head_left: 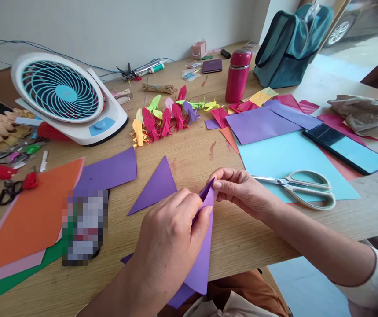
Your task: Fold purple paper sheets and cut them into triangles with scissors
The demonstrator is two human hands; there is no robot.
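Observation:
Both hands are on one sheet of purple paper (202,266), partly folded, near the front edge of the wooden table. My left hand (175,224) is closed round its upper part, with the thumb pressed on the near face. At the pointed top corner, my right hand (238,187) pinches the paper between thumb and fingers. The left hand hides part of the sheet. Just beyond the left hand lies a purple paper triangle (157,187). To the right of my right hand, scissors with pale handles (291,182) rest on light blue paper (274,158).
A white fan (63,92) stands at the back left. Several folded paper figures (165,119) lie mid-table, near a pink flask (238,77). Orange paper (33,215) and a blurred phone (86,229) are left; another phone (347,147) and a teal bag (288,53) are right.

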